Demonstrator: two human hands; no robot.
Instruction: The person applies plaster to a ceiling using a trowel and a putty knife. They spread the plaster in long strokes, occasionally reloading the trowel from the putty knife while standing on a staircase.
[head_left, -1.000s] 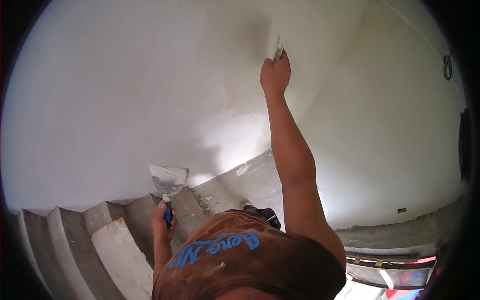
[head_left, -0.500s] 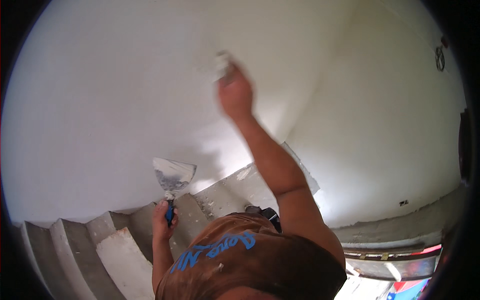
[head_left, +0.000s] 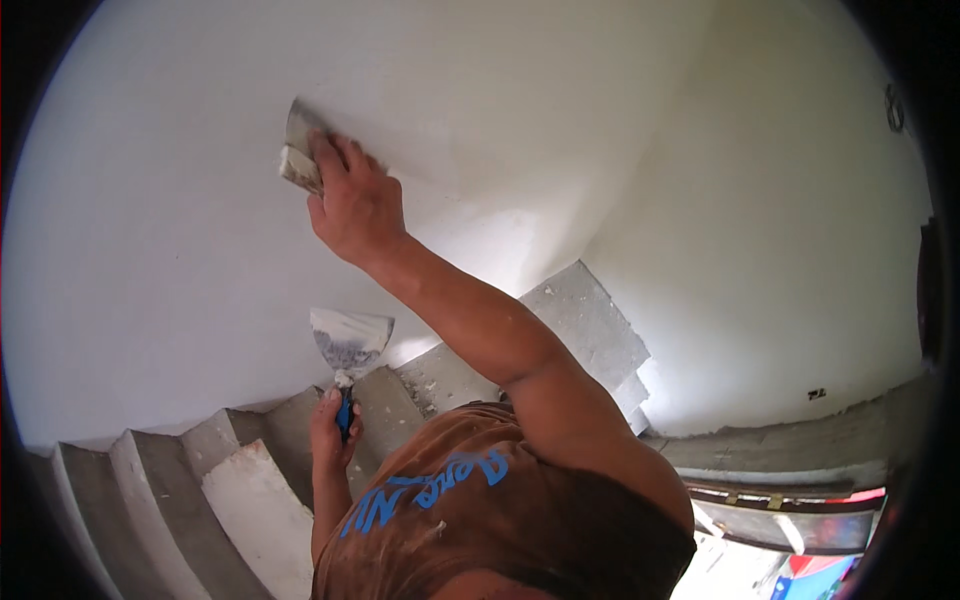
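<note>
One scraper (head_left: 352, 340), pointing blade-first, lengthwise away from the torso (head_left: 450, 510), is being clasped by the left grip (head_left: 330, 430); another scraper (head_left: 300, 165) is being pinched against the wall (head_left: 190, 220) by the right grip (head_left: 360, 208).

Right fingers (head_left: 328, 160) on smeared scraper (head_left: 299, 165) at pale wall (head_left: 180, 200)

Scraper (head_left: 350, 342), blue and black handle, fan-shaped blade upward, smeared white, lower left of centre, metal spreader (head_left: 301, 166), white-crusted, tilted, partly hidden, upper left of the frame
</note>
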